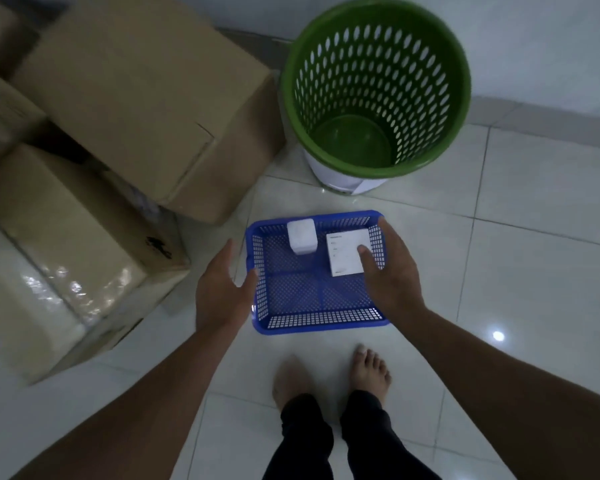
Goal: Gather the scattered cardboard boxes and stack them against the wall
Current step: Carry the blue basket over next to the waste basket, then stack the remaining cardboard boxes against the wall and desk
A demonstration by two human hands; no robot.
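**Both hands spread over blue tray, boxes untouched at left**

Left hand [222,289] and right hand [390,268] were spread, fingers relaxed, holding nothing, either side of blue basket [317,322] w/ two small white boxes [347,252] inside. Large cardboard box [146,98] and taped cardboard box [59,251] sat left; green bin [376,88] behind basket.

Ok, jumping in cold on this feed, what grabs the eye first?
The blue basket on the floor between both open hands, left hand, right hand, with two small white boxes inside. Behind it stands a green perforated bin; big cardboard boxes crowd the left.
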